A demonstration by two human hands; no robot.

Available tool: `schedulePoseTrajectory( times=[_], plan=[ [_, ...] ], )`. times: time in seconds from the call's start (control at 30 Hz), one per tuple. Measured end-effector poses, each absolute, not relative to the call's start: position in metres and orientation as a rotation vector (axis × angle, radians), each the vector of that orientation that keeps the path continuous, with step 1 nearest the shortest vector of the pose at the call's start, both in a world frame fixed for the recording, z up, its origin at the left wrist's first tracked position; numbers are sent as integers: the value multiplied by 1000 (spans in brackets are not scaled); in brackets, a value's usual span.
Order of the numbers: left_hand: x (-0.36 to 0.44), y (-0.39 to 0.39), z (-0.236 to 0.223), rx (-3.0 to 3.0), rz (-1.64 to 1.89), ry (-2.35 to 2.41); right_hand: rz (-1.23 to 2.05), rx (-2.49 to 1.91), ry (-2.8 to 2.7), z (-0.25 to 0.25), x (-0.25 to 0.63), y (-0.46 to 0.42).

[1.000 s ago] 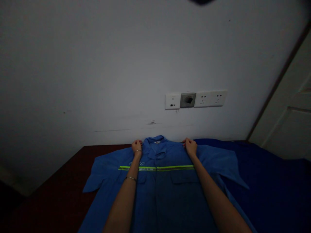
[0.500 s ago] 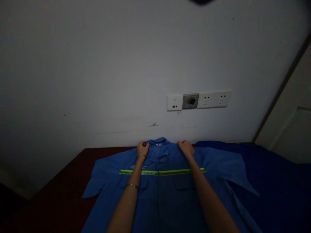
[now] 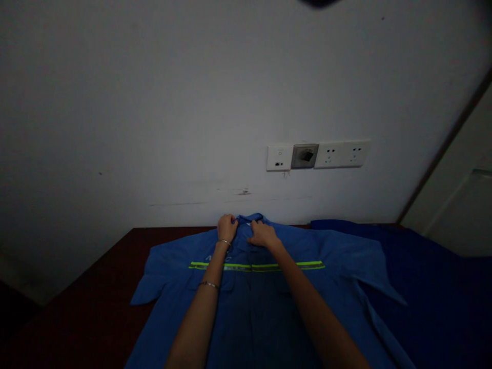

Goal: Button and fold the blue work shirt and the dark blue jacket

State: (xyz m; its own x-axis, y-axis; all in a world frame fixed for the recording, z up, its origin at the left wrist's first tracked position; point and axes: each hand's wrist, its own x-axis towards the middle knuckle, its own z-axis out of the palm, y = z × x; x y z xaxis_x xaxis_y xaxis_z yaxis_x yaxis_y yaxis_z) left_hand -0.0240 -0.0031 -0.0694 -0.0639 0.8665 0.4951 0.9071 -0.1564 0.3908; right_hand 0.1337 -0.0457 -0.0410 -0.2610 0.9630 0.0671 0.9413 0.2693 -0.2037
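Observation:
A blue short-sleeved work shirt with a yellow-green reflective stripe and chest lettering lies spread front side up, its collar towards the wall. My left hand is closed on the collar edge at the left side of the neck, fingertips pinching the cloth. At the front of the collar opening is my right hand, touching the shirt with thumb and fingers apart. Both forearms cross over the chest of the shirt and cover parts of the stripe and pockets. Two thin bracelets circle my left arm.
The shirt lies on a dark red surface against a pale wall. A darker blue cloth spreads at the right, partly under the sleeve. Wall sockets sit above the back edge. A pale door stands at far right.
My right hand has moved left from the right shoulder of the shirt to the collar opening, and its fingers have parted. My left hand stays at the left side of the collar.

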Motion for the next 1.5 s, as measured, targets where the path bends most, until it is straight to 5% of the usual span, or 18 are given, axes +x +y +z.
schedulePoseTrajectory(
  times=[1.07,1.5],
  plan=[
    [-31,0,-56,-2184,-1086,-2067,551,-1404,-2410,-22,155,-36],
    [-32,-4,-54,-2089,-940,-2158,1194,-2303,-1842,-26,255,-38]
  ],
)
